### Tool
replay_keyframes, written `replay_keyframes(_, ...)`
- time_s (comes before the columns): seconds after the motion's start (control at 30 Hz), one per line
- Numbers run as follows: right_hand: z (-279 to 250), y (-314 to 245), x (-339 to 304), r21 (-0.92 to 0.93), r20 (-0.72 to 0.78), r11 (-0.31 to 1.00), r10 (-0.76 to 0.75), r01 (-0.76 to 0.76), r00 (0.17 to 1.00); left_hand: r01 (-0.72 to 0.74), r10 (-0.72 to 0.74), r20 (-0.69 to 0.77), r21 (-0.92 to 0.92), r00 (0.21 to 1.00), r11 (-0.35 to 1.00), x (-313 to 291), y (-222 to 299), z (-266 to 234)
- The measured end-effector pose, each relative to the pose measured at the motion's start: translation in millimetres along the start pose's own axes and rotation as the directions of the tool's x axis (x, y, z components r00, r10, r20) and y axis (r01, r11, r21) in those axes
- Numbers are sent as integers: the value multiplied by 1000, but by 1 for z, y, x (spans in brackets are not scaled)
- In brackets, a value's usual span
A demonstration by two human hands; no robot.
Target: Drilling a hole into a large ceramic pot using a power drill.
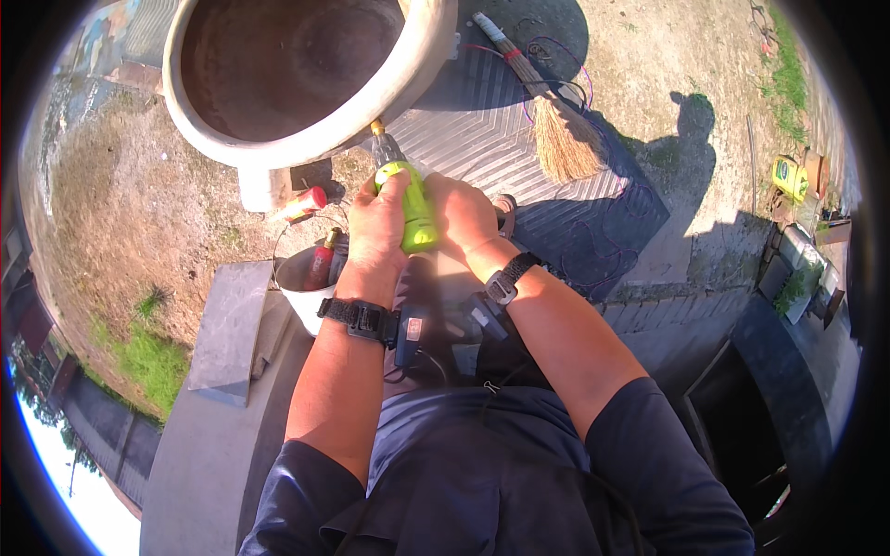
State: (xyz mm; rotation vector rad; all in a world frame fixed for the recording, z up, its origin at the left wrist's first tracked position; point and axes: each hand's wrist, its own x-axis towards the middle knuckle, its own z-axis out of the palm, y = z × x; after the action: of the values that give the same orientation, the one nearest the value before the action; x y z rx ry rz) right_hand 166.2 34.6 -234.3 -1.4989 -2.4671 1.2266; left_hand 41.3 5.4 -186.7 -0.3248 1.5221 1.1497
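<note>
A large clay-coloured pot (pixel 422 65) with a thick rounded rim fills the upper left. Both my hands are at a lime-green power drill (pixel 419 222) with a dark grey nose and a brass-coloured tip. That tip meets the outer edge of the pot's rim, or lies just in front of it. My left hand (pixel 378 222) wraps the drill's left side, thumb along the top. Closed against the right side is my right hand (pixel 461 211); its fingertips and any grip under them are hidden.
A straw broom (pixel 561 139) lies on a ridged dark mat (pixel 612 218), with thin cord around it. Left of my legs stands a white bucket (pixel 306 301) holding a red bottle (pixel 320 264). A red-capped tube (pixel 304 204) lies by the pot. Grey slabs (pixel 227 324) rest lower left.
</note>
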Motion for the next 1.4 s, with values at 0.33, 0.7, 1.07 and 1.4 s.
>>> replay_keyframes(0.33,-9,-5,3,-42,170,998,50,-44,984,-12,12,-3,4,1000,1000,-1,2,1)
replay_keyframes(0.7,-2,-1,1,-24,41,999,27,-26,999,4,-3,23,-22,1000,1000,1,0,-3)
replay_keyframes(1.07,-14,-8,4,-51,200,997,69,-60,977,-18,18,24,-10,1000,1000,-1,0,-2)
replay_keyframes(1.4,0,0,1,-39,29,999,26,-25,999,-18,18,27,3,999,1000,-1,1,-1)
